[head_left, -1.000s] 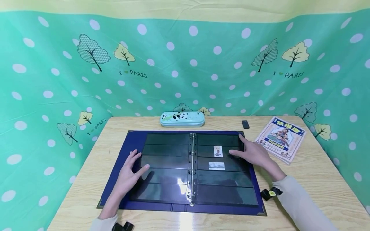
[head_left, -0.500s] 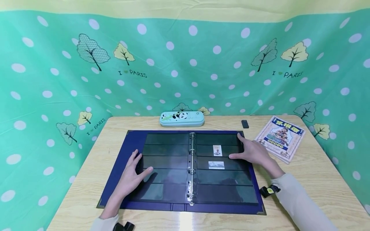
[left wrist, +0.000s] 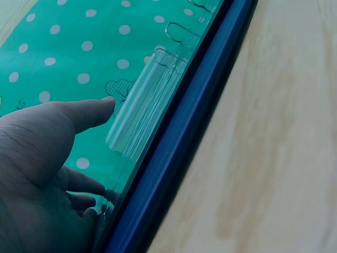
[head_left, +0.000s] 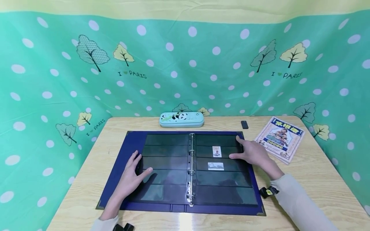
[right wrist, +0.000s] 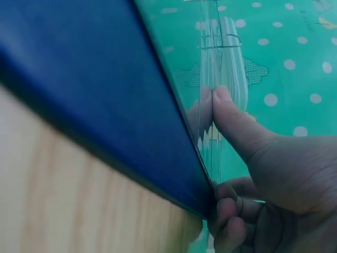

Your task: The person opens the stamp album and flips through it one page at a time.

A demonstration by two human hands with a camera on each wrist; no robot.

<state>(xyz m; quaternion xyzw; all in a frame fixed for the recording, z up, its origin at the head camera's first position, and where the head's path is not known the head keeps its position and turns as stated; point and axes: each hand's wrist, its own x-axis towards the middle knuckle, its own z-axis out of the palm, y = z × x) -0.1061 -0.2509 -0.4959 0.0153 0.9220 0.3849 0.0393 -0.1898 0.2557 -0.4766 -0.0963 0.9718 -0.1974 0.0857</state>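
Note:
A dark blue ring-bound stamp album (head_left: 115, 179) lies open on the table, with black pocket pages (head_left: 166, 150) either side of its metal rings. The right-hand page holds an upright stamp (head_left: 216, 151) and, just below, a wide grey stamp (head_left: 215, 166). My left hand (head_left: 130, 179) rests at the left page's outer edge, fingers and thumb spread. At the opposite edge, my right hand (head_left: 252, 154) touches the album, its thumb reaching over the page near the stamps. In the right wrist view the right fingers (right wrist: 227, 211) bend loosely by the album's edge.
Behind the album is a light blue panda pencil case (head_left: 181, 119). A small black object (head_left: 244, 124) and a booklet (head_left: 280, 138) with a colourful cover lie at the back right. Green dotted cloth (head_left: 185, 64) hangs behind the wooden table (head_left: 312, 179).
My left thumb has shifted slightly right and down over the page. The right hand has barely moved, its thumb a little lower. The album and stamps stay in place.

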